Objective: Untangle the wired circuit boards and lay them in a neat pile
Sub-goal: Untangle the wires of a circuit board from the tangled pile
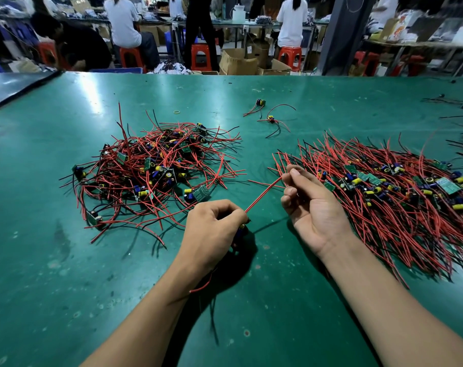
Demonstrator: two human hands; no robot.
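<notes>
A tangled heap of small circuit boards with red and black wires (156, 170) lies on the green table (66, 260) at the left. An ordered pile of the same boards (389, 189), wires lying mostly parallel, spreads at the right. My left hand (211, 231) grips one small board, mostly hidden under the fingers, with a loose red wire hanging below the wrist. From that hand a red wire (263, 195) runs taut up to my right hand (307, 205), which pinches its far end, palm turned up, at the near edge of the right pile.
Two loose wired boards (270, 120) and a small yellow ring (176, 112) lie farther back on the table. More wires (460, 102) trail at the far right edge. Beyond the table, people sit on red stools among cardboard boxes.
</notes>
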